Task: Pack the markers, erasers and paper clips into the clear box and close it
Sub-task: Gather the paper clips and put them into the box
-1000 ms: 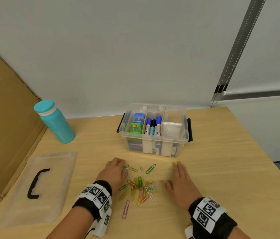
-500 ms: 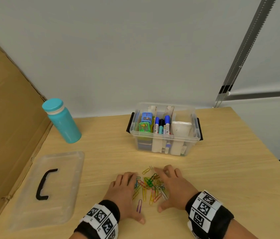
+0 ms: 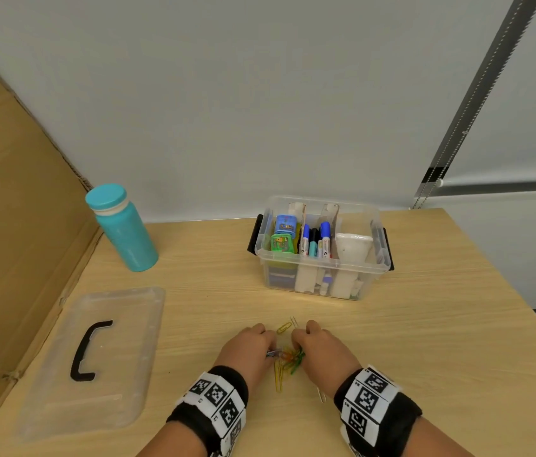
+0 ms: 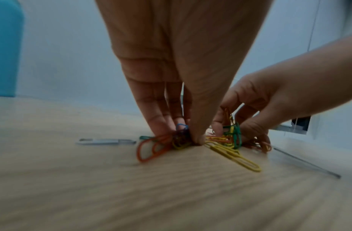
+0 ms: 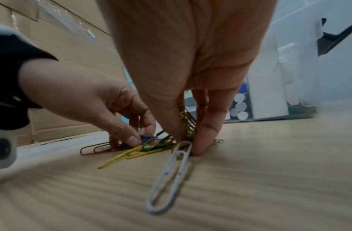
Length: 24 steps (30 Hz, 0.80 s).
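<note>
Coloured paper clips (image 3: 288,357) lie bunched on the wooden table (image 3: 425,324) between my two hands. My left hand (image 3: 250,346) pinches a small cluster of clips (image 4: 179,139) against the table with thumb and fingertips. My right hand (image 3: 316,346) pinches another cluster (image 5: 187,125), some clips standing up between its fingers. A white clip (image 5: 171,176) lies loose near the right thumb. The clear box (image 3: 322,249) stands open behind, holding markers (image 3: 316,239), erasers (image 3: 283,234) and white dividers. Its lid (image 3: 95,357) with a black handle lies at the left.
A teal bottle (image 3: 121,225) stands at the back left. A cardboard panel (image 3: 13,209) lines the left side. Loose clips lie just beyond the hands (image 3: 288,324) and one near the right wrist (image 3: 321,395). The table's right edge drops off to the floor.
Both hands swept inward from either side, raking the scattered clips into a tight bunch, and their fingers have curled down to pinch clips.
</note>
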### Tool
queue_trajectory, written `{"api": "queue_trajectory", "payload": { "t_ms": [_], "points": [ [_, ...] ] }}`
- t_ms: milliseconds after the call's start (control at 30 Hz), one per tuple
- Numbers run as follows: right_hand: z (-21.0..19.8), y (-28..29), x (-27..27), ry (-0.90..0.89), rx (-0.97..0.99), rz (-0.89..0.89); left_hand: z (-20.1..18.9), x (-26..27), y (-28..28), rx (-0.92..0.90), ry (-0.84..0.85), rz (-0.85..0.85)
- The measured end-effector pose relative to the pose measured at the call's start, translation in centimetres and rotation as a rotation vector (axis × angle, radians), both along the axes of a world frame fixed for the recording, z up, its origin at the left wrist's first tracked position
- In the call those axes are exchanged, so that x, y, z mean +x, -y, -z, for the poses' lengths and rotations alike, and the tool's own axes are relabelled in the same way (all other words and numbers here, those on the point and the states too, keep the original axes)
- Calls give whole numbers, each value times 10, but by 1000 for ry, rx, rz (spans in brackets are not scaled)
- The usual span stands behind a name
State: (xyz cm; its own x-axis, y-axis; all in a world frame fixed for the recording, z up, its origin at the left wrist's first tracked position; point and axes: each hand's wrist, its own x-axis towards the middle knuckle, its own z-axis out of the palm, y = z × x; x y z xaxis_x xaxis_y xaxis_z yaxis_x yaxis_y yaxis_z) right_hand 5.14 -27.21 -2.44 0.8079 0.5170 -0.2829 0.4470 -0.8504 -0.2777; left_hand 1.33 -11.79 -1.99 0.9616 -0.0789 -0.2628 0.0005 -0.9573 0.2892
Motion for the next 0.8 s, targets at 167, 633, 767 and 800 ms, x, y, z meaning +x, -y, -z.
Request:
{"api": "queue_trajectory", "payload": {
  "t_ms": [167, 633, 767, 800],
  "points": [
    [1, 18, 16, -71, 210, 131, -3, 5, 7, 87, -29, 16],
    [-92, 69, 33, -272, 845, 350, -15, 1, -13, -316, 206, -234],
    [-131, 80, 54, -159, 885, 352, -20, -1, -14, -360, 253, -262],
    [-136, 82, 63, -119, 880, 362, -21, -2, -14, -360, 258, -264]
  ]
}}
